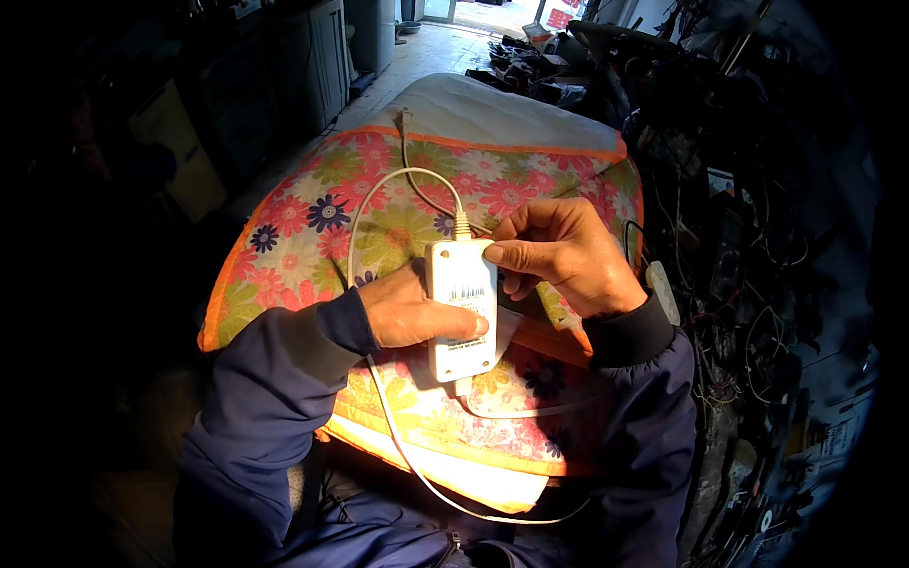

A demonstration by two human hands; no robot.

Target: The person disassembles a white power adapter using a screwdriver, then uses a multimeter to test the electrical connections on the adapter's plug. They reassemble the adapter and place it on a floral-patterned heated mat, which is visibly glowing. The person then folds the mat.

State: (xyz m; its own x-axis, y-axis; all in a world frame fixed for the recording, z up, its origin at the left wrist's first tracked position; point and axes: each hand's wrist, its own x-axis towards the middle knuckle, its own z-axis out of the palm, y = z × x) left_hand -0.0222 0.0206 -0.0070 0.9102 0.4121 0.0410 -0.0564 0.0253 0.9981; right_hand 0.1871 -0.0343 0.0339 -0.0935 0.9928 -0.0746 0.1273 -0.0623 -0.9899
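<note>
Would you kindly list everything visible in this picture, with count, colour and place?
controller box: one, white, rectangular, centre, held over the blanket
cord: one, white, looping from the box's top across the blanket and down past its front edge
plug: one, pale, on the blanket's far part
floral blanket: one, folded, orange-edged with pink, green and purple flowers, under the hands
cabinets: grey, upper left
clutter of wires and parts: dark, right side
left hand: thumb across the box's face
right hand: gripping the box's upper right edge
sleeves: two, dark blue
</note>
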